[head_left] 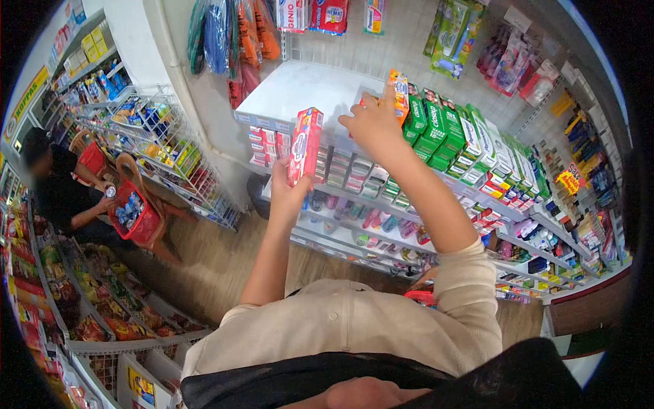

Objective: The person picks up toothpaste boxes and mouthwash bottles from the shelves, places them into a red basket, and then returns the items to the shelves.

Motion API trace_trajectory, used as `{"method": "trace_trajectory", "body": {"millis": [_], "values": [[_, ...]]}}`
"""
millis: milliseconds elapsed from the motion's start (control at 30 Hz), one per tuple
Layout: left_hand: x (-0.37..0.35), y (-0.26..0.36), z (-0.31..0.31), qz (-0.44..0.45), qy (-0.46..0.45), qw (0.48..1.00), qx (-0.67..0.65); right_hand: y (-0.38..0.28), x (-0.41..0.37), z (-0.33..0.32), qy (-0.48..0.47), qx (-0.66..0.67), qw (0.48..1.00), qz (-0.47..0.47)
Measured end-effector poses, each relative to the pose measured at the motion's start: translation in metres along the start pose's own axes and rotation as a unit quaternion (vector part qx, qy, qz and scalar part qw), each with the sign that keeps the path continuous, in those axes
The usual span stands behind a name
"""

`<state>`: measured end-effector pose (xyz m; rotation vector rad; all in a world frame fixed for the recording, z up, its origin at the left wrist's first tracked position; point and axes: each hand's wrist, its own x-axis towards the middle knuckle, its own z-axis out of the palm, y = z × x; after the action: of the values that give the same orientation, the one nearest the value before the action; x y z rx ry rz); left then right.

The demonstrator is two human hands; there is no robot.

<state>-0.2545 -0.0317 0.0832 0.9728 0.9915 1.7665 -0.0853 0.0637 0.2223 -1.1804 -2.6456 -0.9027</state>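
A red and pink box (304, 146) stands upright in my left hand (289, 191), whose fingers wrap round its lower end in front of the shelf. My right hand (375, 126) reaches over the white top shelf (300, 88), with fingers bent and spread. It is beside an orange box (398, 95), partly hidden behind the fingers; whether they grip it is hard to tell. Green boxes (429, 129) are lined up just right of that hand.
More toothpaste-like boxes (494, 153) continue along the shelf to the right. Packets hang on the wall above. At the left, a person (58, 177) in dark clothes is beside a red basket (136, 211). Snack racks (102, 286) curve along the lower left.
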Motion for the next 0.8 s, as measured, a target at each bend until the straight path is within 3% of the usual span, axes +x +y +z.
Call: {"method": "trace_trajectory", "body": {"millis": [33, 100, 133, 200, 233, 300, 433, 500, 700, 800], "values": [[0.003, 0.001, 0.000, 0.002, -0.001, 1.000, -0.001, 0.000, -0.009, -0.004, 0.002, -0.001, 1.000, 0.000], [0.014, 0.003, 0.003, 0.089, -0.003, 0.990, 0.109, -0.005, -0.031, -0.014, 0.203, 0.066, 0.977, 0.015], [0.021, 0.002, 0.005, 0.092, -0.005, 0.990, 0.108, -0.010, -0.044, -0.020, 0.205, 0.063, 0.977, 0.016], [0.035, 0.002, 0.014, 0.219, 0.023, 0.954, 0.202, -0.019, -0.071, -0.031, 0.299, 0.160, 0.936, 0.098], [0.040, 0.005, 0.020, 0.221, 0.021, 0.954, 0.199, -0.022, -0.081, -0.030, 0.300, 0.157, 0.936, 0.099], [0.046, 0.021, 0.036, 0.286, 0.075, 0.884, 0.361, -0.027, -0.099, -0.019, 0.366, 0.225, 0.890, 0.151], [0.049, 0.039, 0.069, 0.280, 0.111, 0.885, 0.354, -0.034, -0.128, 0.004, 0.372, 0.274, 0.867, 0.190], [0.060, 0.026, 0.080, 0.315, 0.114, 0.882, 0.330, -0.037, -0.140, 0.012, 0.369, 0.278, 0.864, 0.200], [0.062, 0.008, 0.128, 0.286, 0.107, 0.916, 0.258, -0.056, -0.171, 0.044, 0.343, 0.392, 0.819, 0.241], [0.072, -0.006, 0.140, 0.286, 0.111, 0.908, 0.284, -0.067, -0.180, 0.051, 0.329, 0.391, 0.828, 0.232]]}}
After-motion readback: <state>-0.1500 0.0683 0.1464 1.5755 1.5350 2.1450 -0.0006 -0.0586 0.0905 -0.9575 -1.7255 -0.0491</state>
